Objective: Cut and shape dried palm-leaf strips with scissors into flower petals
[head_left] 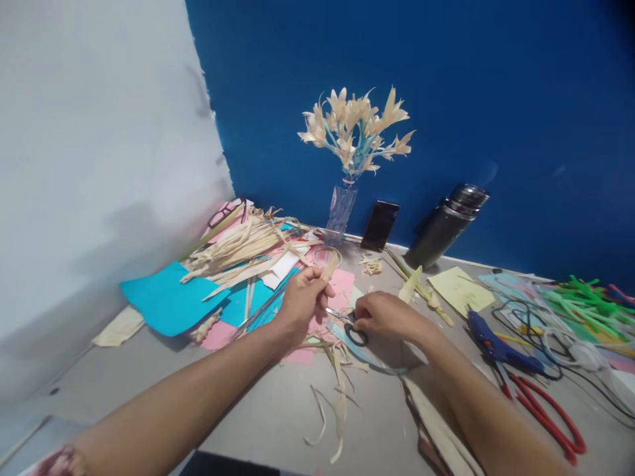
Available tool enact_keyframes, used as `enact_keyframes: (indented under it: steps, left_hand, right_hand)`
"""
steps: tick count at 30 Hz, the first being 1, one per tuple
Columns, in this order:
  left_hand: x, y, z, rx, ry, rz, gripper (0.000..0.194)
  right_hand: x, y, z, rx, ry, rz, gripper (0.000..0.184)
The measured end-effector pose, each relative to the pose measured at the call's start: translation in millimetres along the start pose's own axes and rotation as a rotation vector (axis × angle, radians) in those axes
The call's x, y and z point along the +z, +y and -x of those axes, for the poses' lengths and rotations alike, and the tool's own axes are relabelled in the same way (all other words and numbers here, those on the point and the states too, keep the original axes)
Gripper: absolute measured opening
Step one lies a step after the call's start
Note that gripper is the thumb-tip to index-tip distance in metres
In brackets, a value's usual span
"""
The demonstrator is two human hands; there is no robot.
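Observation:
My left hand [302,294] pinches a narrow strip of dried husk [329,266] and holds it upright over the pink paper [342,283]. To its right, my right hand [381,315] grips small black-handled scissors [347,324], blades pointing left toward the strip. Trimmed husk slivers [332,403] lie on the grey table [278,410] below both hands.
A pile of dried husks [238,248] on blue paper [163,297] sits at the left. At the back stand a vase of husk flowers [352,152], a phone [380,225] and a dark flask [444,228]. Blue glue gun [493,344], red-handled scissors [546,410], green pipe cleaners [580,304] at right.

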State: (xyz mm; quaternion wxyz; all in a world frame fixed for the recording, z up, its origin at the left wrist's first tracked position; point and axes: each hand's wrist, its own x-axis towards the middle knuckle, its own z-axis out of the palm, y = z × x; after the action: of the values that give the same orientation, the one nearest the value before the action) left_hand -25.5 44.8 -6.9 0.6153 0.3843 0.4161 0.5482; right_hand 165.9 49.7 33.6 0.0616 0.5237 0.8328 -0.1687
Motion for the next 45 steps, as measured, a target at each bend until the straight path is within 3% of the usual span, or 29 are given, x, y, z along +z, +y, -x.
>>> enact_keyframes:
  steps: [4,9,14,17,19,21,25,36,45]
  left_hand:
    - [1.0,-3.1,3.1,0.013,-0.049,-0.021,0.016]
    - [2.3,-5.4,6.6,0.007,-0.086,-0.020,0.020]
    - [3.4,-4.1,8.7,0.028,-0.093,-0.021,0.023]
    - [3.5,1.2,9.5,0.041,-0.048,-0.037,0.027]
    - [2.7,6.2,8.7,0.050,-0.022,-0.060,0.030]
    - [1.0,10.9,6.1,0.080,-0.001,-0.083,0.032]
    - [-4.0,16.5,-0.8,0.169,0.066,-0.112,0.032]
    - [-0.9,16.6,2.6,0.140,0.095,-0.148,0.025]
    - [5.7,18.4,11.3,0.069,0.042,-0.159,0.014]
  right_hand:
    - [4.7,-2.2,0.9,-0.014,0.013,0.057,0.021]
    - [8.3,-9.8,1.8,0.003,0.033,0.202,0.014]
    - [4.5,-6.0,2.4,-0.018,0.012,0.160,0.014]
    - [0.9,9.6,-0.6,-0.012,-0.004,-0.085,0.006]
    - [0.0,21.4,-4.8,0.015,-0.021,-0.413,0.012]
    - [0.5,29.7,-9.9,-0.004,0.047,-0.677,0.018]
    - [4.1,31.8,-17.4,-0.117,0.120,-0.898,0.020]
    - [11.8,11.7,-16.4,-0.090,0.148,-0.747,0.029]
    - [15.8,11.3,-17.0,-0.084,0.097,-0.799,0.033]
